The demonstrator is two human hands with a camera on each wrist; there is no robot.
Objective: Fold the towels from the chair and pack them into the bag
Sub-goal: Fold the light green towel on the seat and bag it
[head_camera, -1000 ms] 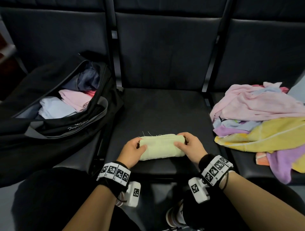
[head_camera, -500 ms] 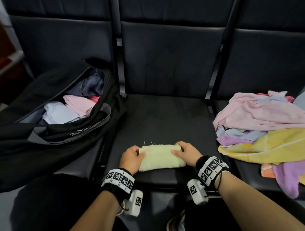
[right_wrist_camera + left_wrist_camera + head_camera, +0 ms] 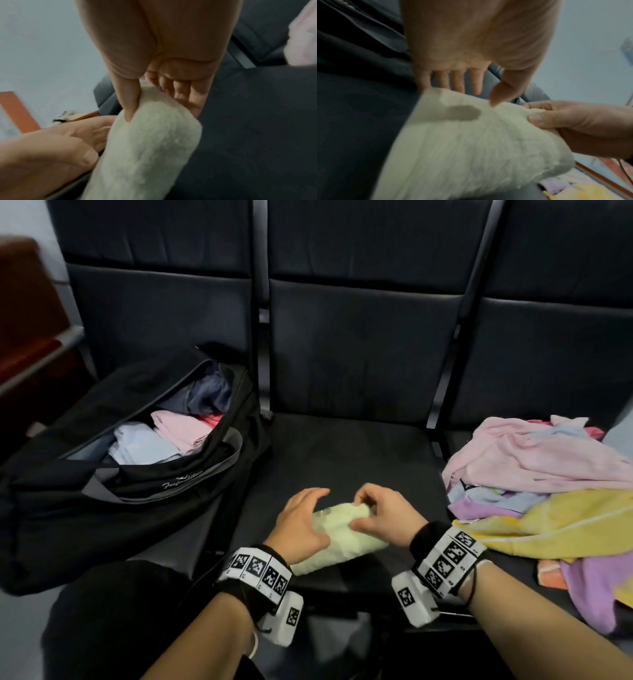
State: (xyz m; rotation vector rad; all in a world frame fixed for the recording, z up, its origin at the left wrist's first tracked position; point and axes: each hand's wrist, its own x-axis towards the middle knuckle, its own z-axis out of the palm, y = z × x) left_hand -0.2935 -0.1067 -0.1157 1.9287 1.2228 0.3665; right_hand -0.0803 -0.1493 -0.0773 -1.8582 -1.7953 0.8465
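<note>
Several folded towels, a pale blue one (image 3: 137,445), a pink one (image 3: 181,429) and something darker behind them, already lie inside the open black bag (image 3: 102,501) on the left seat, so the packing looks partly done. One pale green towel (image 3: 346,537), folded into a compact bundle, sits at the front of the middle seat (image 3: 342,457), well apart from the bag's opening. The right hand (image 3: 380,517) pinches its far end between thumb and curled fingers; the left hand (image 3: 301,522) has its fingers straight and spread, resting along the bundle's left side without gripping. This towel seems ready to go into the bag. A good deal remains: a loose heap of unfolded towels (image 3: 541,474), pink, yellow, lilac and light blue, covers the right seat.
</note>
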